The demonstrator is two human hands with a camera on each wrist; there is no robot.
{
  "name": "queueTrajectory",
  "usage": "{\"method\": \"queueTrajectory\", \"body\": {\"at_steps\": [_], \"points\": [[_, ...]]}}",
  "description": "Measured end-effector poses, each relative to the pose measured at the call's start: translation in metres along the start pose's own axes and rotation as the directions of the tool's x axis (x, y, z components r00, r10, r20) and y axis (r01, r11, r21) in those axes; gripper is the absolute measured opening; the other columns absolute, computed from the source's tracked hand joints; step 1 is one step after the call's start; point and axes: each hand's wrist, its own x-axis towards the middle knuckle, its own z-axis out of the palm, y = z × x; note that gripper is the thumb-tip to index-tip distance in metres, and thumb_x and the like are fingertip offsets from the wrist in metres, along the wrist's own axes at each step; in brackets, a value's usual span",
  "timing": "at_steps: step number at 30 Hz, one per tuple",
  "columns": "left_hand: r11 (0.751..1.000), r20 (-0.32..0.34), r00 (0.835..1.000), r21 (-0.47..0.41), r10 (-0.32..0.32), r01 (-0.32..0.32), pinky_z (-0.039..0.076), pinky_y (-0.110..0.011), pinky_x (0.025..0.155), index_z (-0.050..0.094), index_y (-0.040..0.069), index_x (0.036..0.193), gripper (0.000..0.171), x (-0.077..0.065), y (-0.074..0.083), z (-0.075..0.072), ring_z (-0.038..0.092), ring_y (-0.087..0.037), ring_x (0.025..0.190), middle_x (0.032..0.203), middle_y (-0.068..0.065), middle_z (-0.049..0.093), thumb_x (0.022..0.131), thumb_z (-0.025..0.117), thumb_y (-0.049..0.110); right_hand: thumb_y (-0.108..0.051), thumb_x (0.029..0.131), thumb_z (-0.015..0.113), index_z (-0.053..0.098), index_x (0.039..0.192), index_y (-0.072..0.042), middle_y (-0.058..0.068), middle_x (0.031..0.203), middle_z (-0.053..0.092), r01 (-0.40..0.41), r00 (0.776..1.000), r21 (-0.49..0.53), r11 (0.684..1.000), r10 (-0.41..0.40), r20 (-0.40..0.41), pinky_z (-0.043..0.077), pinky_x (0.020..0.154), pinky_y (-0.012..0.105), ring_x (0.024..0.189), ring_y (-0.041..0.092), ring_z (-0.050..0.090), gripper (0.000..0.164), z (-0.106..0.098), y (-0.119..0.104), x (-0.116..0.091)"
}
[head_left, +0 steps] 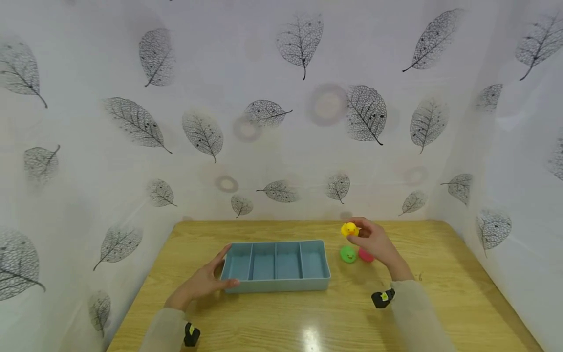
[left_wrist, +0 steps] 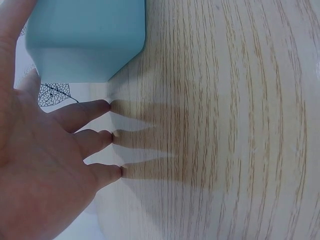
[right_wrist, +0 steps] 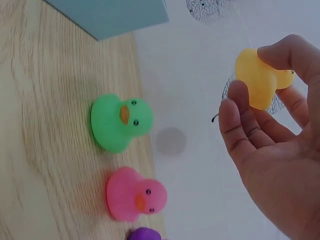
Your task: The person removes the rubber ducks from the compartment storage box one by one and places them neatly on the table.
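Note:
A pale blue divided box (head_left: 281, 286) with several compartments rests on the wooden table. At its left end my left hand (head_left: 198, 284) holds it, thumb over the front rim and index finger along the far corner. In the left wrist view the other fingertips touch the tabletop. My right hand (head_left: 377, 243) pinches a yellow rubber duck (right_wrist: 252, 75) between thumb and fingers, raised above the table. Below it sit a green rubber duck (right_wrist: 112, 122) and a pink rubber duck (right_wrist: 131, 195). A purple object (right_wrist: 144, 234) is cut off by the right wrist view's lower edge.
The wooden table (head_left: 272, 320) carries all these things. White sheeting (head_left: 272, 156) with a dark leaf print rises behind the table and on both sides. The green and pink ducks are to the right of the box.

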Motion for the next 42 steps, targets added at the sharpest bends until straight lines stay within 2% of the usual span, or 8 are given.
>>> {"method": "queueTrajectory", "body": {"at_steps": [5, 8, 12, 15, 22, 27, 33, 42], "points": [[1.000, 0.000, 1.000, 0.003, 0.006, -0.006, 0.031, -0.070, 0.122, 0.003, 0.041, 0.170, 0.112, 0.001, -0.001, 0.001, 0.031, -0.051, 0.155, 0.176, -0.020, 0.014, 0.091, 0.082, 0.047, -0.015, 0.101, 0.072, 0.057, 0.144, -0.003, 0.026, 0.138, 0.063, -0.009, 1.000, -0.050, 0.999, 0.008, -0.024, 0.057, 0.077, 0.022, 0.098, 0.020, 0.063, 0.048, -0.013, 0.008, -0.006], [1.000, -0.002, 1.000, 0.004, 0.004, -0.004, 0.030, -0.070, 0.122, 0.003, 0.042, 0.170, 0.112, 0.001, -0.001, 0.001, 0.031, -0.051, 0.155, 0.176, -0.019, 0.013, 0.090, 0.082, 0.047, -0.016, 0.101, 0.072, 0.056, 0.145, -0.002, 0.027, 0.138, 0.062, -0.025, 0.999, -0.064, 0.998, 0.023, -0.035, 0.056, 0.070, 0.022, 0.092, 0.015, 0.062, 0.048, -0.022, 0.014, -0.008], [1.000, -0.004, 1.000, 0.008, -0.003, 0.003, 0.031, -0.070, 0.122, 0.003, 0.042, 0.170, 0.112, 0.001, 0.000, 0.001, 0.032, -0.051, 0.155, 0.176, -0.020, 0.014, 0.090, 0.082, 0.048, -0.017, 0.101, 0.071, 0.056, 0.146, -0.001, 0.027, 0.138, 0.062, -0.038, 0.998, -0.092, 0.995, 0.033, -0.057, 0.055, 0.075, 0.019, 0.095, 0.007, 0.063, 0.049, -0.033, 0.022, -0.012], [1.000, -0.006, 1.000, 0.012, -0.008, 0.008, 0.032, -0.070, 0.122, 0.003, 0.042, 0.170, 0.112, 0.001, 0.001, 0.001, 0.032, -0.051, 0.155, 0.176, -0.020, 0.015, 0.090, 0.082, 0.049, -0.017, 0.102, 0.070, 0.055, 0.146, 0.000, 0.027, 0.140, 0.062, -0.040, 0.997, -0.108, 0.993, 0.032, -0.072, 0.054, 0.086, 0.015, 0.104, 0.005, 0.062, 0.049, -0.042, 0.026, -0.016], [1.000, -0.014, 1.000, 0.015, -0.014, 0.014, 0.031, -0.071, 0.121, 0.004, 0.043, 0.169, 0.112, 0.001, 0.001, 0.002, 0.033, -0.051, 0.154, 0.175, -0.020, 0.016, 0.090, 0.082, 0.049, -0.020, 0.104, 0.069, 0.053, 0.148, 0.000, 0.028, 0.146, 0.058, -0.070, 0.994, -0.132, 0.989, 0.057, -0.095, 0.052, 0.086, 0.013, 0.105, -0.004, 0.057, 0.051, -0.057, 0.035, -0.024], [1.000, -0.011, 1.000, 0.013, -0.013, 0.013, 0.031, -0.071, 0.122, 0.003, 0.044, 0.169, 0.112, 0.001, 0.001, 0.001, 0.032, -0.051, 0.155, 0.176, -0.019, 0.015, 0.090, 0.082, 0.049, -0.021, 0.104, 0.068, 0.053, 0.149, -0.001, 0.028, 0.146, 0.058, -0.077, 0.993, -0.158, 0.984, 0.062, -0.101, 0.054, 0.083, 0.017, 0.104, -0.001, 0.057, 0.052, -0.066, 0.044, -0.028], [1.000, -0.005, 1.000, 0.007, -0.003, 0.003, 0.030, -0.071, 0.122, 0.003, 0.044, 0.169, 0.112, 0.002, -0.002, 0.001, 0.030, -0.050, 0.156, 0.176, -0.019, 0.013, 0.090, 0.082, 0.048, -0.019, 0.105, 0.068, 0.054, 0.148, 0.001, 0.030, 0.144, 0.059, -0.074, 0.992, -0.178, 0.981, 0.054, -0.115, 0.054, 0.080, 0.018, 0.098, -0.007, 0.056, 0.050, -0.076, 0.055, -0.032], [1.000, 0.001, 1.000, 0.005, 0.004, -0.004, 0.030, -0.073, 0.121, 0.003, 0.043, 0.169, 0.110, 0.001, -0.002, 0.001, 0.029, -0.050, 0.156, 0.177, -0.016, 0.010, 0.092, 0.081, 0.048, -0.028, 0.105, 0.068, 0.054, 0.148, 0.001, 0.030, 0.142, 0.060, -0.135, 0.986, -0.192, 0.972, 0.112, -0.125, 0.056, 0.078, 0.020, 0.097, -0.004, 0.059, 0.054, -0.087, 0.068, -0.039]]}}
